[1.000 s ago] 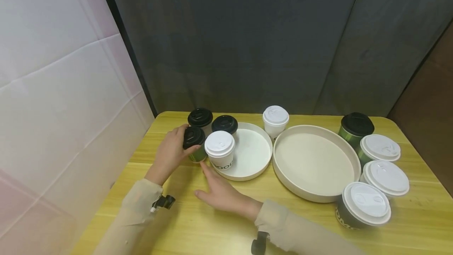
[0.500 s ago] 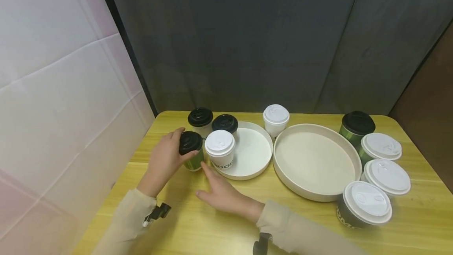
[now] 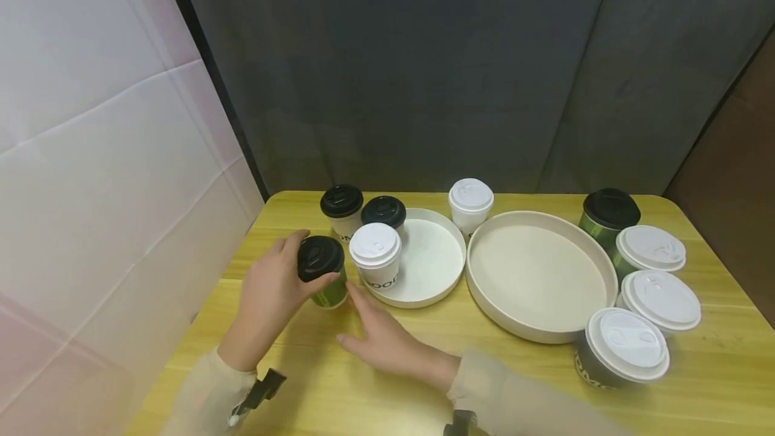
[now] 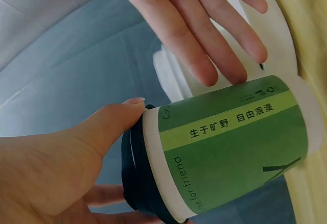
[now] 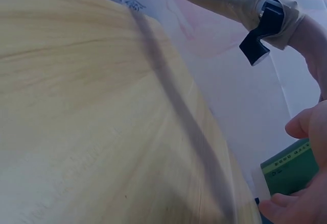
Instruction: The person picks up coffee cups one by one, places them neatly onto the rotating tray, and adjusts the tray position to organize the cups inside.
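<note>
My left hand (image 3: 269,295) grips a green paper coffee cup (image 3: 331,293) by its black lid, with the thumb on the near side. In the left wrist view the cup (image 4: 235,142) looks upright relative to the wooden table, its base close to the surface; whether it touches is unclear. My right hand (image 3: 387,338) reaches in from the right with extended fingers (image 4: 194,30), the tips at or against the cup's side. Just behind stand a white-lidded white cup (image 3: 375,254), a black-lidded cup (image 3: 384,210) and another black-lidded cup (image 3: 342,210).
A small white round tray (image 3: 445,274) lies beside the white cup. Right of it is a larger cream tray (image 3: 541,338). Behind them stands another white-lidded cup (image 3: 471,206). Several lidded cups line the right side, including a dark one (image 3: 611,355). A dark partition (image 3: 424,73) closes the back.
The left hand has drawn the green coffee cup toward me and slightly left, away from the other cups. The right hand has shifted only slightly, its fingertips staying by the cup.
</note>
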`<state>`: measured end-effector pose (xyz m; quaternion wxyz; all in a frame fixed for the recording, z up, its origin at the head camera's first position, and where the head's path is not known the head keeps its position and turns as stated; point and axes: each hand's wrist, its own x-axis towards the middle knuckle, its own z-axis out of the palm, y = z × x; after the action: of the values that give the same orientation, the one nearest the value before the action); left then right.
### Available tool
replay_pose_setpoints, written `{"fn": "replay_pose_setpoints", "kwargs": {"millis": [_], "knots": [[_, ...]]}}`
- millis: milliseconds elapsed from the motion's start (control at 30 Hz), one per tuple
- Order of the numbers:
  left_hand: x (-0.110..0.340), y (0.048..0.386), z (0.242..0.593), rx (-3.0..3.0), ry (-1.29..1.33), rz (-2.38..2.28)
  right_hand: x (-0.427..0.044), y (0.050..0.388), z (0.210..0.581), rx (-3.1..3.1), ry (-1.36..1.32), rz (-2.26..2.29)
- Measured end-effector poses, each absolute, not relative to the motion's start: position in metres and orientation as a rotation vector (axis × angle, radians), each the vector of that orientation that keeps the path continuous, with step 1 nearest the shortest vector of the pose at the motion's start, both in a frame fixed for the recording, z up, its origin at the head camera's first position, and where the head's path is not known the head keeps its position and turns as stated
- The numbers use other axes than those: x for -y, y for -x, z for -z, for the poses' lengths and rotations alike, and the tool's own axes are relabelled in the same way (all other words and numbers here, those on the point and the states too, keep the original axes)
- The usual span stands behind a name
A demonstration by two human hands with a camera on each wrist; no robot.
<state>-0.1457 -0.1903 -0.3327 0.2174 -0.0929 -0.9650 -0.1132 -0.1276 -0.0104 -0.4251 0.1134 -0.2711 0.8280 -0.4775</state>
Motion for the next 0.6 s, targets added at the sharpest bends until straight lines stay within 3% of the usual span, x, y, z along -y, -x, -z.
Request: {"fn": "replay_pose_setpoints", "kwargs": {"millis": [600], "knots": [[0.158,0.098,0.314,2.657,0.382,0.326,-0.027,0.084,0.417,-2.289,0.778,1.594]]}}
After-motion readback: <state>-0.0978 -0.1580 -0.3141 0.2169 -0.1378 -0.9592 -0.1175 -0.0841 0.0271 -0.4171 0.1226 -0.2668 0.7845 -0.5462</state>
